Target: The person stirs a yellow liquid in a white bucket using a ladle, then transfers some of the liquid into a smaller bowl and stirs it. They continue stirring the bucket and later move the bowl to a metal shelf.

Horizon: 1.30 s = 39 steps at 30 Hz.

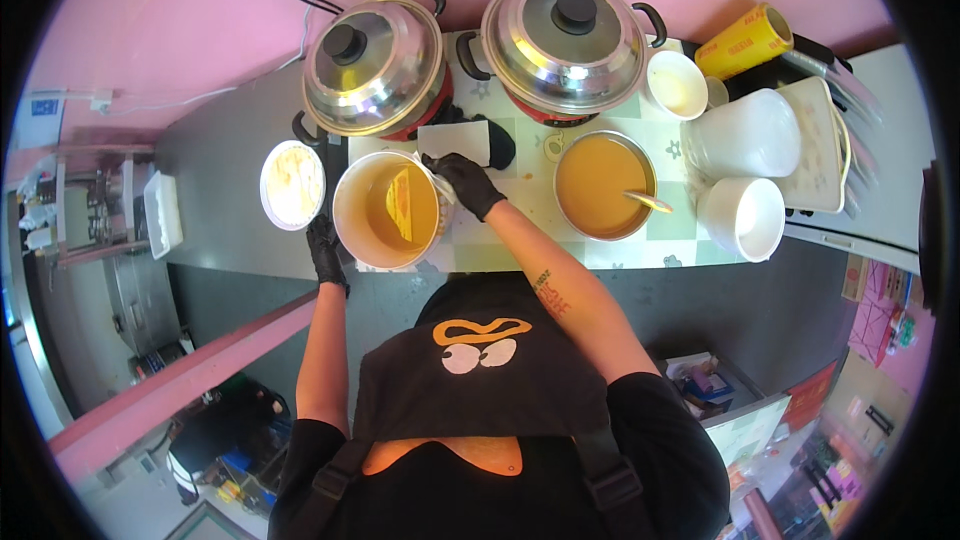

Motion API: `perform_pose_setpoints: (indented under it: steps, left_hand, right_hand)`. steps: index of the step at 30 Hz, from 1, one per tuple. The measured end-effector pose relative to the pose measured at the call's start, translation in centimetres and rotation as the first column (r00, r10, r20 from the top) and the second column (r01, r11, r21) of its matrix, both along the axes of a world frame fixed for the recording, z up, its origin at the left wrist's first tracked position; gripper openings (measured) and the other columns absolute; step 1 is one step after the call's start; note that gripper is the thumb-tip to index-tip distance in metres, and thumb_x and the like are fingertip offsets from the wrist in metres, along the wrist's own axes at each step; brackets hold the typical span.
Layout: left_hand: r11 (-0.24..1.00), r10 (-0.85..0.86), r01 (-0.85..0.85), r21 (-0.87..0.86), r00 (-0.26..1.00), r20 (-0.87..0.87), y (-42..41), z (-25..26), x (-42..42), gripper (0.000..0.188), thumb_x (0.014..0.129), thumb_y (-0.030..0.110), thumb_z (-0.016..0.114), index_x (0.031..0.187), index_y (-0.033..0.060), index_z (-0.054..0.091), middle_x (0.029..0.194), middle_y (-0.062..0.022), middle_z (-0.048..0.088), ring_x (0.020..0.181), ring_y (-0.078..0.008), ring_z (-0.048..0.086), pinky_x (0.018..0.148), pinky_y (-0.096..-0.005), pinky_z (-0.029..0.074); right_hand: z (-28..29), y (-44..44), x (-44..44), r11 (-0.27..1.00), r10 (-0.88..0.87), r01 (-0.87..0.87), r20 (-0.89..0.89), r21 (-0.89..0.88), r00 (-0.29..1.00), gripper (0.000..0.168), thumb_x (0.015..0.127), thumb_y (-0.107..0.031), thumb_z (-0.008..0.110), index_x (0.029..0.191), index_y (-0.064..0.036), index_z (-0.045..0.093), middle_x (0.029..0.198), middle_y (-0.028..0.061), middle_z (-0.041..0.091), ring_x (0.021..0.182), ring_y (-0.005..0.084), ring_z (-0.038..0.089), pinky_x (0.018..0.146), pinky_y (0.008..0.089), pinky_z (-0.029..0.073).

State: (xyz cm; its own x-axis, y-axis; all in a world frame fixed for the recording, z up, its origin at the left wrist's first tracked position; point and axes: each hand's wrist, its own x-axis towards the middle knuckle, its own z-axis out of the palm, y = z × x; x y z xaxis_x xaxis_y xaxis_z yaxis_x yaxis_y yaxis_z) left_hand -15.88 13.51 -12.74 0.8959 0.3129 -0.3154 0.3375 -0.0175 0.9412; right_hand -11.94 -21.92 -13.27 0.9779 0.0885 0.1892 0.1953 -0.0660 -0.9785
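A white plastic bucket stands before me with a shallow amber liquid or residue inside and a yellow patch of printing or reflection on its wall. My right hand, in a black glove, pinches a white cloth or tissue against the bucket's right rim. My left hand, also black-gloved, is between the bucket and a round white lid or tub with brownish smears; its fingers are partly hidden, so its grip cannot be told. Right of the bucket, a steel pot holds orange-brown liquid and a spoon.
Two lidded electric pots stand along the pink wall. A white box and black cloth lie between. At right are a bowl, white tubs, a yellow film roll and a tray. Another person is lower left.
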Motion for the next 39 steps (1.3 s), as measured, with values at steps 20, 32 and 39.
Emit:
perform_pose_setpoints:
  steps: [20, 32, 39]
  left_hand:
    - [0.961, -0.138, 0.164, -0.222, 0.982, 0.127, -2.3, -2.4, 2.0, 0.048, 0.098, 0.044, 0.042, 0.122, 0.0051, 0.055, 0.115, -0.0089, 0.061, 0.101, -0.0216, 0.059, 0.089, -0.0347, 0.048]
    - [0.958, -0.23, 0.251, -0.138, 0.961, 0.154, -2.0, -3.4, 2.4, 0.046, 0.1, 0.043, 0.039, 0.124, 0.0062, 0.053, 0.116, -0.008, 0.06, 0.102, -0.0205, 0.058, 0.088, -0.0331, 0.048]
    - [0.946, -0.237, 0.265, -0.186, 0.958, 0.158, -2.6, -2.3, 2.1, 0.046, 0.1, 0.043, 0.04, 0.124, 0.0062, 0.053, 0.116, -0.0082, 0.06, 0.103, -0.0217, 0.058, 0.089, -0.0342, 0.048]
  right_hand:
    - [3.1, 3.5, -5.7, 0.935, -0.346, 0.321, -0.191, -0.151, 0.919, 0.014, 0.085, -0.01, 0.059, 0.097, -0.002, 0.06, 0.097, 0.0196, 0.062, 0.091, 0.0357, 0.061, 0.078, 0.0378, 0.049]
    - [3.1, 7.0, -12.9, 0.858, -0.487, 0.46, -0.08, -0.23, 0.87, 0.02, 0.08, -0.005, 0.058, 0.1, -0.002, 0.055, 0.092, 0.0189, 0.058, 0.086, 0.0363, 0.06, 0.075, 0.0389, 0.048]
    - [4.3, 10.1, -15.7, 0.827, -0.554, 0.52, -0.148, -0.215, 0.82, 0.018, 0.074, -0.008, 0.067, 0.087, -0.003, 0.057, 0.08, 0.0145, 0.057, 0.073, 0.0322, 0.06, 0.067, 0.0363, 0.049]
